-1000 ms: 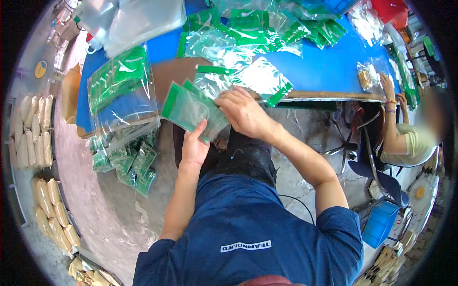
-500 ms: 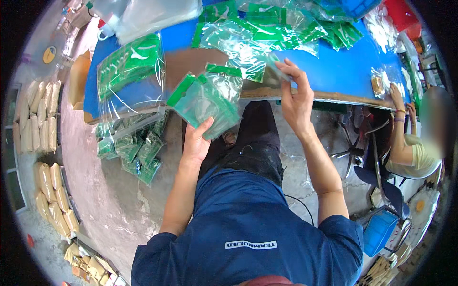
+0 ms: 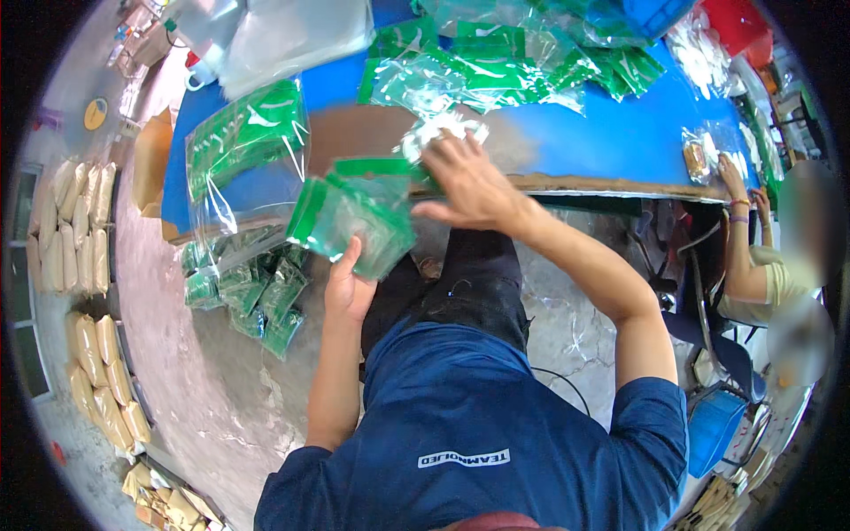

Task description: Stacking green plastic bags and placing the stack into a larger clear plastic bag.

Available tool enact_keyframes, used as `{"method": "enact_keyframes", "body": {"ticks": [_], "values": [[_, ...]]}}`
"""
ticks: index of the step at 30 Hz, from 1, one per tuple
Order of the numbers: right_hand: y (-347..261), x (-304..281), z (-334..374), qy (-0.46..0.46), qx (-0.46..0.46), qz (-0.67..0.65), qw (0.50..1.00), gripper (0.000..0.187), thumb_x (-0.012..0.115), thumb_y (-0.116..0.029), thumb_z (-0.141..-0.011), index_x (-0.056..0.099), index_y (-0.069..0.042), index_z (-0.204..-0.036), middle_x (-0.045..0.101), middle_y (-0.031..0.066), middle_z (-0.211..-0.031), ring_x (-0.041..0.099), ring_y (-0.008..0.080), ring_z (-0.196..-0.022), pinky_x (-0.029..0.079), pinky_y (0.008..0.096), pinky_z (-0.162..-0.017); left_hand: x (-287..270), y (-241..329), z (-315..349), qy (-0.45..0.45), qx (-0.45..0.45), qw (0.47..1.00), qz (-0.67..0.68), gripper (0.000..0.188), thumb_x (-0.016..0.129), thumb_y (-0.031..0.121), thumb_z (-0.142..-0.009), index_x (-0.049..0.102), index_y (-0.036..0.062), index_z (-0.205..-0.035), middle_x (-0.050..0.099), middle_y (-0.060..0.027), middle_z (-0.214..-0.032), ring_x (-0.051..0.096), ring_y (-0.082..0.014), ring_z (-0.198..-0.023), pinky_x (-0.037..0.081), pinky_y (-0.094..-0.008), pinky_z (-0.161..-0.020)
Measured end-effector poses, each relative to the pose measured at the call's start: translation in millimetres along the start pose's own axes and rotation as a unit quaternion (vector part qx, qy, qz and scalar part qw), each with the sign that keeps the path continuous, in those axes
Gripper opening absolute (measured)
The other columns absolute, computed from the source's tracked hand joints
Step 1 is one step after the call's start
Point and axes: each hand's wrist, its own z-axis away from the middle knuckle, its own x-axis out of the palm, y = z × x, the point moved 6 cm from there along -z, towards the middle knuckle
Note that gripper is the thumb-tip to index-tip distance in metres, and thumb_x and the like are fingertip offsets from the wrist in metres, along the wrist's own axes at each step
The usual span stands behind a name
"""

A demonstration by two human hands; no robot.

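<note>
My left hand (image 3: 351,288) grips a small stack of clear plastic packets (image 3: 359,234) with green header strips, fanned out in front of the table edge, thumb on top. My right hand (image 3: 474,184) is stretched out at the front edge of the blue table (image 3: 611,133), fingers apart and somewhat blurred. Its fingertips are over a shiny clear packet (image 3: 434,134), and its thumb points toward the held stack. Beyond lies a loose pile of green and clear packets (image 3: 496,75). Whether the right fingertips touch the shiny packet, I cannot tell.
A large clear bag of green packets (image 3: 248,146) hangs over the table's left edge. More filled packets (image 3: 257,288) sit below it. Clear plastic sheets (image 3: 297,40) lie at the far left. Another person's hand (image 3: 733,177) works at the right. Tan sacks (image 3: 75,226) are stacked left.
My right hand has moved left from beside the pile toward the held packets, its fingers spreading. The thin clear piece at its fingers is gone from there. My left hand shifted slightly left and nearer.
</note>
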Motion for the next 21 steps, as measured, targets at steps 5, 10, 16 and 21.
{"method": "enact_keyframes", "body": {"ticks": [5, 10, 16, 21], "values": [[-9, -8, -24, 0.026, -0.039, -0.083, 0.995, 0.059, 0.06, -0.053, -0.09, 0.063, -0.001, -0.118, 0.056, 0.0248, -0.118, 0.049, 0.0409, -0.122, 0.033, 0.0568, -0.109, 4, 10, 15, -0.002, 0.022, 1.0, -0.014, 0.051, 0.062, 0.02, -0.099, 0.044, 0.0061, -0.145, 0.054, -0.0097, -0.143, 0.051, -0.0284, -0.131, 0.039, -0.0484, -0.114], [2, 14, -23, 0.023, 0.104, -0.146, 0.983, 0.032, 0.059, -0.006, -0.086, 0.065, -0.004, -0.118, 0.059, 0.0216, -0.118, 0.058, 0.0361, -0.109, 0.05, 0.0418, -0.09, 10, -3, 4, 0.0, 0.037, 0.995, -0.089, 0.049, 0.068, 0.01, -0.094, 0.05, 0.0056, -0.139, 0.059, -0.0086, -0.134, 0.056, -0.0245, -0.125, 0.046, -0.0442, -0.107], [38, 13, -64, 0.038, 0.139, -0.22, 0.965, 0.037, 0.06, -0.022, -0.094, 0.061, -0.003, -0.125, 0.056, 0.0249, -0.131, 0.054, 0.039, -0.12, 0.046, 0.0453, -0.098, 36, -16, -17, 0.001, 0.034, 0.996, -0.079, 0.047, 0.067, 0.002, -0.092, 0.051, 0.0019, -0.136, 0.061, -0.01, -0.13, 0.061, -0.0246, -0.119, 0.049, -0.0418, -0.104], [28, 16, -40, 0.088, -0.002, 0.029, 0.996, 0.039, 0.056, -0.036, -0.098, 0.062, -0.002, -0.115, 0.057, 0.0253, -0.129, 0.054, 0.04, -0.121, 0.044, 0.0493, -0.1, 22, 7, -14, 0.013, 0.07, 0.996, -0.061, 0.042, 0.068, 0.0, -0.091, 0.055, 0.0026, -0.13, 0.063, -0.0091, -0.127, 0.063, -0.0225, -0.114, 0.052, -0.0405, -0.098]]}}
